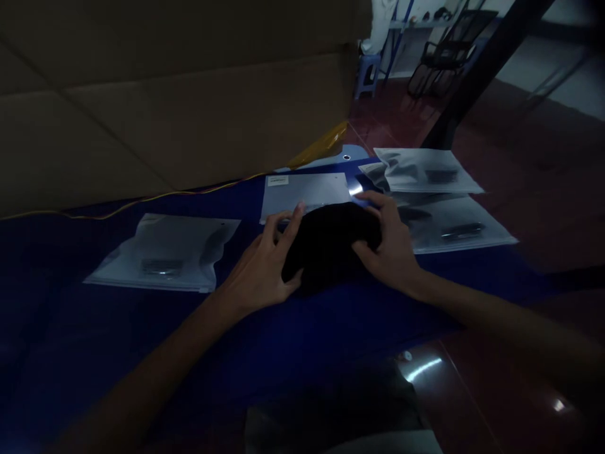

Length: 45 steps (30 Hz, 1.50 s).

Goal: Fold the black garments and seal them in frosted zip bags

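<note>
1. The left hand [267, 265] grips the near-left edge of a black bundle [331, 249], thumb at its front and fingers curled at its far side, the index finger standing up
2. The right hand [394, 249] pinches the bundle's right end, thumb in front, fingers arched over the back; the bundle sits between both sets of fingers, too dark for me to make out its folds
3. Left of the left fingers, a frosted zip bag [182, 243] lies flat on the blue tabletop [331, 340]
4. Just beyond the fingers lies a labelled bag [307, 189], its white sticker [278, 180] at the far-left corner
5. Right of the right fingers, an upper zip bag [425, 167] overlaps a lower zip bag [454, 217]
6. Farther past the left fingers stands a cardboard box [189, 126], a thin wire [118, 211] along its foot
</note>
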{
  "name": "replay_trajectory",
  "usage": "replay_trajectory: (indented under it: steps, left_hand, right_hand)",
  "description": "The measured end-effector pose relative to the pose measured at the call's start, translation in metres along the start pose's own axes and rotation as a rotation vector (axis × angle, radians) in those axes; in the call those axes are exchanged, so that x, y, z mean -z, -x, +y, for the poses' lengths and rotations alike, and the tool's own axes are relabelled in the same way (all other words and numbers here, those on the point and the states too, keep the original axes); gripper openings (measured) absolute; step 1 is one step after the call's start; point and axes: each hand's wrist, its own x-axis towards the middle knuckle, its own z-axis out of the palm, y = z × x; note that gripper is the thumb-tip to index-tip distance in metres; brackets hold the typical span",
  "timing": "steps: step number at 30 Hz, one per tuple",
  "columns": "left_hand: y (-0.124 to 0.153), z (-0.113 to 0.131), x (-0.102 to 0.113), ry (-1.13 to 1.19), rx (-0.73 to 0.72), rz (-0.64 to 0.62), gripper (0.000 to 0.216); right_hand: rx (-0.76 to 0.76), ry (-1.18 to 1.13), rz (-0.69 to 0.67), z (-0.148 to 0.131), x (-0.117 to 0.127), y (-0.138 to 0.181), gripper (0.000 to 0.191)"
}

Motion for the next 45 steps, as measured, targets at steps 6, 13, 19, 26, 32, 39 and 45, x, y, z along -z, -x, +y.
replay_trajectory:
  steps: [6, 13, 19, 26, 32, 39, 45]
  left_hand:
    - [0.013, -0.022, 0.032, -0.172, -0.051, -0.209, 0.095]
    - [0.019, -0.037, 0.03, -0.192, 0.026, -0.054, 0.04]
    - [0.012, -0.027, 0.023, -0.351, 0.08, -0.046, 0.056]
    - [0.011, -0.042, 0.025, -0.363, 0.133, 0.03, 0.03]
    - [0.005, -0.035, 0.028, -0.124, 0.137, 0.282, 0.011]
    - [0.005, -0.021, 0.039, 0.022, 0.246, 0.468, 0.018]
    - [0.007, -0.027, 0.035, 0.282, 0.191, 0.588, 0.014]
  right_hand:
    - [-0.063, 0.451, -0.107, 0.025, 0.023, -0.016, 0.073]
    - [0.201, 0.701, -0.22, 0.046, 0.027, -0.019, 0.074]
    - [0.23, 0.324, -0.338, 0.034, 0.011, -0.015, 0.054]
    - [0.111, 0.283, -0.352, 0.047, 0.001, -0.019, 0.075]
    - [0.248, 0.209, -0.272, 0.043, 0.005, -0.022, 0.035]
    - [0.355, 0.03, -0.211, 0.037, 0.014, -0.022, 0.018]
    - [0.35, 0.036, -0.222, 0.032, 0.016, -0.021, 0.039]
